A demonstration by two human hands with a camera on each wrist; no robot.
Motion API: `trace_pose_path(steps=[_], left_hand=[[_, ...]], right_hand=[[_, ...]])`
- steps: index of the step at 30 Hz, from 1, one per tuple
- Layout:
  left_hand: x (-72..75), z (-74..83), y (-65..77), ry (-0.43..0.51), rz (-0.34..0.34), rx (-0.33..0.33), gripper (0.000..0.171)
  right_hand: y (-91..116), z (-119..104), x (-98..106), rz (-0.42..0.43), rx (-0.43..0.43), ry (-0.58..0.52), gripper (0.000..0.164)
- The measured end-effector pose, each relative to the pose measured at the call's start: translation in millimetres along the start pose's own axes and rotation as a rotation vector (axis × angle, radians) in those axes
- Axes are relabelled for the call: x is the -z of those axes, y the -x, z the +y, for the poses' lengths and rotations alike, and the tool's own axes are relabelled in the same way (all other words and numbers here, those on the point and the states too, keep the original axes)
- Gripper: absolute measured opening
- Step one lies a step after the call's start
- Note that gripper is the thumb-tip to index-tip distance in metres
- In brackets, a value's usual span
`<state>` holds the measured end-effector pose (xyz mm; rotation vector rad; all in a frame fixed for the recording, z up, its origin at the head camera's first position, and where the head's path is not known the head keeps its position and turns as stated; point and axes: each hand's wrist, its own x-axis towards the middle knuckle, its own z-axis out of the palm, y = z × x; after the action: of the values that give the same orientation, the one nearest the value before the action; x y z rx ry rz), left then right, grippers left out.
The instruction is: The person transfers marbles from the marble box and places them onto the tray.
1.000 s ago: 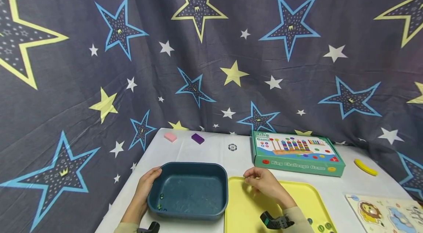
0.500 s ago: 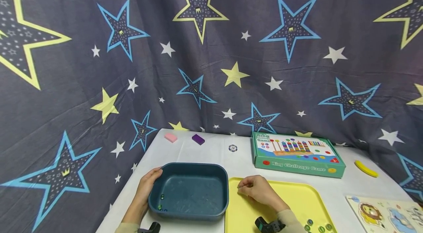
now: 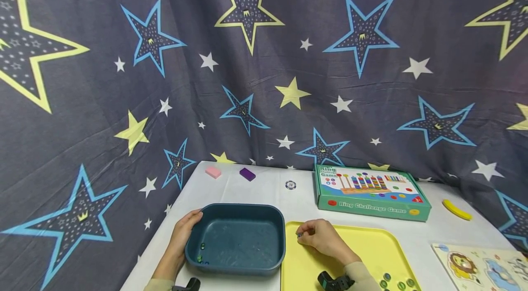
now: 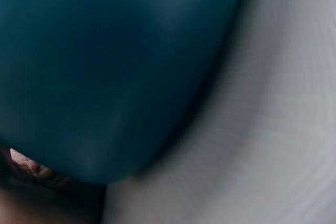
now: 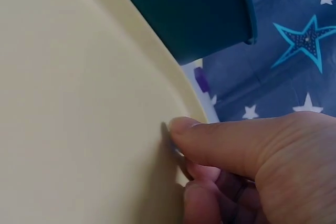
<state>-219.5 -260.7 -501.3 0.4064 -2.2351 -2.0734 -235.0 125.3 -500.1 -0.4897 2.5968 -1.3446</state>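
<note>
A dark teal plastic bin (image 3: pixel 235 270) stands at the table's left front, with several small glass marbles (image 3: pixel 202 246) near its left wall. My left hand (image 3: pixel 181 233) grips the bin's left rim; in the left wrist view the bin's outer wall (image 4: pixel 115 77) covers most of the picture. Over the far left corner of a yellow tray (image 3: pixel 350 240), my right hand (image 3: pixel 323 238) pinches a small bluish marble (image 3: pixel 299 235) between thumb and fingers. The right wrist view shows only a glint of it, mostly behind the thumb (image 5: pixel 210 137). Several greenish marbles (image 3: pixel 401 286) lie at the tray's near right.
A green ring game box (image 3: pixel 373 208) lies behind the tray. Farther back are a pink block (image 3: pixel 213 172), a purple block (image 3: pixel 247 173) and a poker chip (image 3: pixel 290 184). At the right lie a yellow curved piece (image 3: pixel 456 210) and an animal puzzle board (image 3: pixel 478 266).
My right hand has shifted a little left and down over the tray's far left corner, and a bluish marble now shows at its fingertips. The left hand stays on the bin.
</note>
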Motion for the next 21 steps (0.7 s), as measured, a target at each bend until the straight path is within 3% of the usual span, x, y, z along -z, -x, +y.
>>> trace_pose_path(steps=[8, 16, 21], left_hand=[[-0.5, -0.1, 0.5, 0.003, 0.004, -0.001, 0.051], [-0.4, 1.1, 0.8, -0.002, -0.001, -0.006, 0.053], [0.8, 1.3, 0.9, -0.008, 0.000, 0.002, 0.052]], right_hand=[[3.8, -4.4, 11.6, -0.091, 0.004, -0.061, 0.021], [8.7, -23.5, 27.6, 0.092, 0.007, -0.046, 0.022], [9.6, -49.4, 21.7, 0.102, 0.026, -0.133, 0.020]])
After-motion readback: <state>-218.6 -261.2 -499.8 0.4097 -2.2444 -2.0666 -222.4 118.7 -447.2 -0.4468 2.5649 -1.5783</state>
